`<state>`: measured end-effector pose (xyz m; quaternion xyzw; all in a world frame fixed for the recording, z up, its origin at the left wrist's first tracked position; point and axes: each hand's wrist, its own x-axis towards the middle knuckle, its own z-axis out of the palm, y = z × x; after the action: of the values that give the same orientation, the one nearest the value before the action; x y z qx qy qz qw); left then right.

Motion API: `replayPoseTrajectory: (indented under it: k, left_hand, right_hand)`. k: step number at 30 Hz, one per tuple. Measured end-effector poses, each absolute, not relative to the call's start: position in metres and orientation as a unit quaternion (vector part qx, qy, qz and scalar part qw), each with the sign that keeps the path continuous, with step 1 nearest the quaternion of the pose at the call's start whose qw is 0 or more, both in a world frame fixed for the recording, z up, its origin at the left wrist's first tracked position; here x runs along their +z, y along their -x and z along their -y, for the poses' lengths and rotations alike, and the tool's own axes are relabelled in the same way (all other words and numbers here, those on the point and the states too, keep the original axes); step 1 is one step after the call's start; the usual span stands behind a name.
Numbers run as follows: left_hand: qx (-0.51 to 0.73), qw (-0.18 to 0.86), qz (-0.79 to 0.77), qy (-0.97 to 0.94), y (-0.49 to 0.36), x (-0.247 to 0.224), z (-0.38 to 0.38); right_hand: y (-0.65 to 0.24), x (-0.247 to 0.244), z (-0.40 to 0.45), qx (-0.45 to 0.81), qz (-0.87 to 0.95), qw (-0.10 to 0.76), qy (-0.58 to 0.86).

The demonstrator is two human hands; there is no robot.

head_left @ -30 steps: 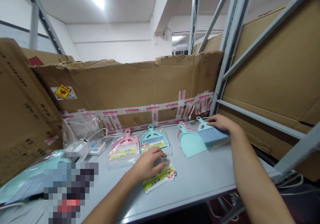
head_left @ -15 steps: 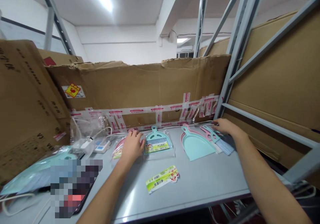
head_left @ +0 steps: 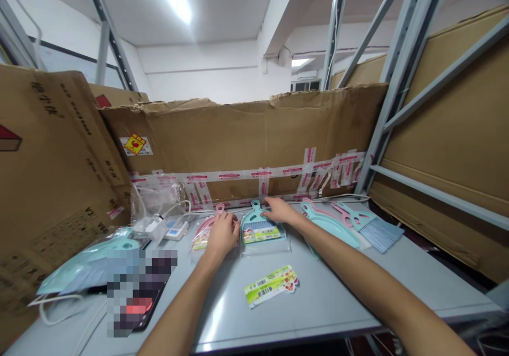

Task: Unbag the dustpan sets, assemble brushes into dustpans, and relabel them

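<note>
My left hand [head_left: 223, 235] rests over the bagged pink dustpan set [head_left: 202, 233], its fingers bent and apart, covering part of it. Just right of it lies a bagged teal dustpan [head_left: 255, 215] with a blue brush and a yellow-green label. My right hand [head_left: 279, 210] is at the upper right edge of that teal set, fingers spread and holding nothing visible. Under and beyond my right forearm is a loose teal dustpan [head_left: 332, 227] on a pink one. Beside them are brushes [head_left: 377, 231], teal over pink. A printed card [head_left: 271, 286] lies nearer the front.
A grey table [head_left: 318, 303] carries everything. At the left are a bagged teal set [head_left: 93, 258], a partly pixelated phone [head_left: 153, 303], white cables and a power strip [head_left: 176, 231]. A taped cardboard sheet [head_left: 238, 138] stands behind, with a metal rack post [head_left: 382, 128] at the right.
My right hand has moved left from the loose brushes to the bagged teal set. The teal brush has shifted slightly right against its neighbours. The whole view has shifted; my left hand stays at the pink set.
</note>
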<state>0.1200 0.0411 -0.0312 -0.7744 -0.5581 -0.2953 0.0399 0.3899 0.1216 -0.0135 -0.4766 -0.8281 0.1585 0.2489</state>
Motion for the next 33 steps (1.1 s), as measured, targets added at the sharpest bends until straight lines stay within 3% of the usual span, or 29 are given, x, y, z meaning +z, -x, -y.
replayPoseTrajectory:
  k: [4,10,14,19,24,28,33]
  left_hand:
    - [-0.359,0.001,0.545,0.758,-0.124,-0.029,-0.039]
    - [-0.524,-0.188,0.509,0.656,-0.14,-0.028,-0.037]
    - [-0.592,-0.311,0.489,0.56,-0.154,-0.032,-0.034]
    - [-0.568,-0.541,0.448,0.429,-0.173,-0.035,-0.022]
    - [-0.449,-0.738,0.378,0.333,-0.192,-0.026,-0.002]
    - [-0.492,-0.736,0.33,0.329,-0.201,-0.025,0.002]
    - [-0.612,-0.601,0.352,0.375,-0.194,-0.028,-0.009]
  right_hand:
    - [-0.389,-0.018,-0.136,0.218,0.792,0.275,0.501]
    - [-0.421,0.005,-0.135,0.296,0.766,0.33,0.465]
    - [-0.445,0.038,-0.128,0.35,0.714,0.431,0.427]
    - [-0.444,0.065,-0.105,0.402,0.628,0.57,0.344]
    - [-0.416,0.062,-0.076,0.419,0.614,0.601,0.293]
    - [-0.407,0.056,-0.062,0.448,0.617,0.588,0.272]
    - [-0.423,0.053,-0.068,0.412,0.615,0.584,0.332]
